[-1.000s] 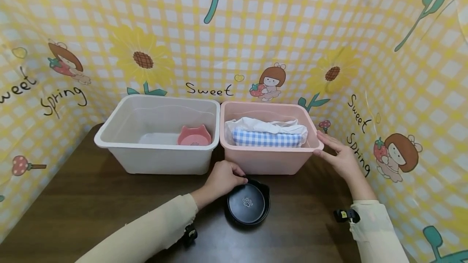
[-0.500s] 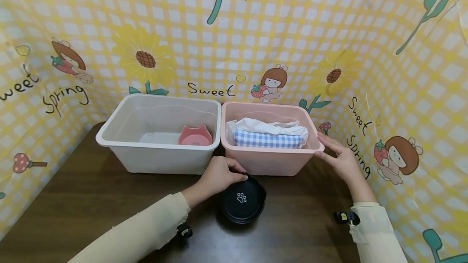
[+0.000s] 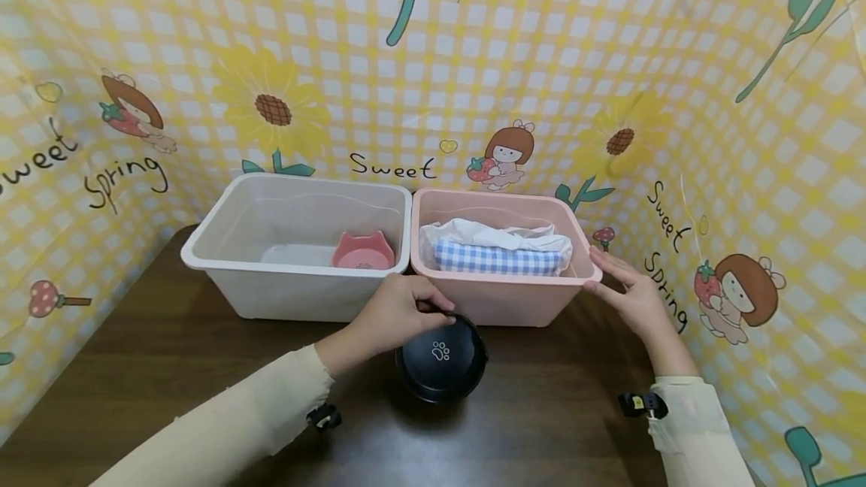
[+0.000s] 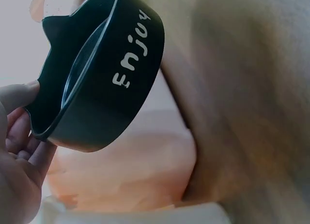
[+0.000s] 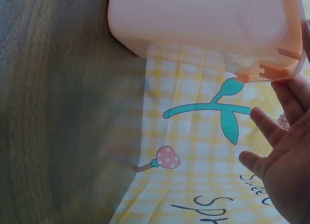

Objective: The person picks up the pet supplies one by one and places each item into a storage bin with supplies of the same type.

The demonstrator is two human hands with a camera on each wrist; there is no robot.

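Observation:
My left hand (image 3: pixel 395 314) pinches the eared edge of a black pet bowl (image 3: pixel 440 378) with a white paw print inside. The left wrist view shows "Enjoy" lettered on the bowl's side (image 4: pixel 131 64), with thumb and fingers on either side of its wall. Tilted, the bowl hangs above the table, in front of the pink bin (image 3: pixel 501 303). My right hand (image 3: pixel 632 295) rests against that bin's right rim, its fingers (image 5: pixel 269 127) mostly straight. Inside the pink bin lies a blue-and-white checked cloth item (image 3: pixel 501 258) with white material around it.
A light grey bin (image 3: pixel 291 295) stands to the left, against the pink one. It holds a pink cat-eared bowl (image 3: pixel 363 250) at its right end. Both stand on a dark wooden table (image 3: pixel 534 427). A yellow checked printed curtain (image 3: pixel 595 58) encloses the back and sides.
The black bowl has gone up off the table and tilted, moving slightly left and toward the bins in my left hand. My right hand stays at the pink bin's rim.

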